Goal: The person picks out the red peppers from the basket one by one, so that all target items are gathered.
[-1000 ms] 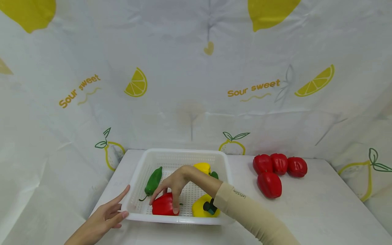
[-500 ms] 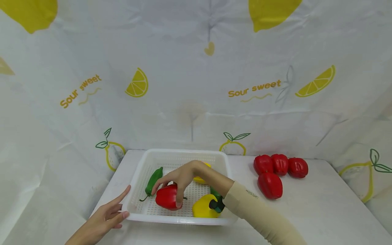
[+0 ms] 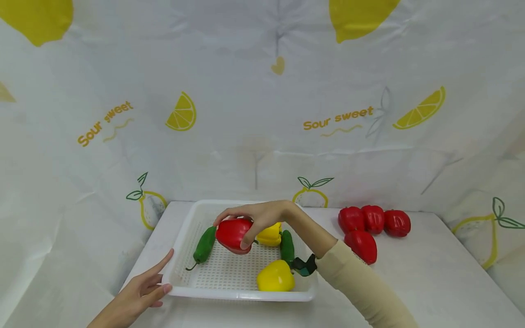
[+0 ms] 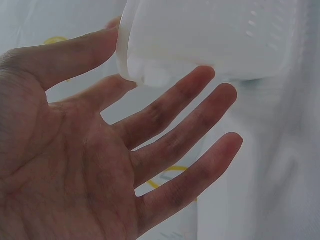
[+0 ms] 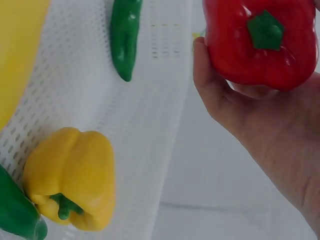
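My right hand grips a red bell pepper and holds it up over the white plastic basket. In the right wrist view the pepper's green stem faces the camera. Fingers and thumb lie around its sides. My left hand is at the basket's front left corner, thumb and fingertips at the rim. The left wrist view shows its fingers nearly straight, spread beside and below the basket wall. Inside the basket are a green chili pepper, two yellow bell peppers and another long green pepper.
Several red bell peppers sit grouped on the white table to the right of the basket. A white cloth printed with lemons hangs behind the table. A dark device is strapped at my right wrist.
My right hand has lifted the red bell pepper from the front of the basket, moving it up, back and slightly right. My left hand has stayed at the corner.
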The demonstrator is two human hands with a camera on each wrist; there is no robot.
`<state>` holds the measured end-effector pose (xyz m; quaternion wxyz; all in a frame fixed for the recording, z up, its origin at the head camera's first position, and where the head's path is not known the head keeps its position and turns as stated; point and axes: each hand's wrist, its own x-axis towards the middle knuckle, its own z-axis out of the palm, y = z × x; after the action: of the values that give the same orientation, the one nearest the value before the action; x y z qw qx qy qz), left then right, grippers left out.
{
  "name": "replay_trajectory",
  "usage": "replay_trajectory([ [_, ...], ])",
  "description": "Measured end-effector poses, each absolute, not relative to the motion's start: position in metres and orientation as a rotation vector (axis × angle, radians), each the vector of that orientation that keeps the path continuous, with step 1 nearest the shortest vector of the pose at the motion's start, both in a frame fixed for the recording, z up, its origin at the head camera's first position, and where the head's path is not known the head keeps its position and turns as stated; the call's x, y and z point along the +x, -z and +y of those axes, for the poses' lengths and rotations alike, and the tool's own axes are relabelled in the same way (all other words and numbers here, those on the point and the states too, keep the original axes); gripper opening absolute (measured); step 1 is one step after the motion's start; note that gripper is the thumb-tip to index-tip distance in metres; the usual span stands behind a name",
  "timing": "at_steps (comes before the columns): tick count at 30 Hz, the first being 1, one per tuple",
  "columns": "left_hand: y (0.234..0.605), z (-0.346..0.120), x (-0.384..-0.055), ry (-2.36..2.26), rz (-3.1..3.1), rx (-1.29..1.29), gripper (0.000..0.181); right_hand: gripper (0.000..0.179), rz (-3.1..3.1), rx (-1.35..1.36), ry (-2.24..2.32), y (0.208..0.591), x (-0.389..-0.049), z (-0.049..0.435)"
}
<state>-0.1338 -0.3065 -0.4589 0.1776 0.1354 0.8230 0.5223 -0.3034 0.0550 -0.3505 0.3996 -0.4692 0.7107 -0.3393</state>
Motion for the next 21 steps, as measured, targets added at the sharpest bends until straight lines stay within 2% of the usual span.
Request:
replay_trajectory([
  [11,0.459,-0.308,-0.132,-1.48,2.332,0.348,0.077,0.084,1.89,-1.125,1.085,0.325,-0.294,0.095],
  [21,0.46,-0.308,-0.133,-1.484,2.323,0.361,0.077,0.085,1.872,-1.153,1.234,0.324,-0.283,0.132],
])
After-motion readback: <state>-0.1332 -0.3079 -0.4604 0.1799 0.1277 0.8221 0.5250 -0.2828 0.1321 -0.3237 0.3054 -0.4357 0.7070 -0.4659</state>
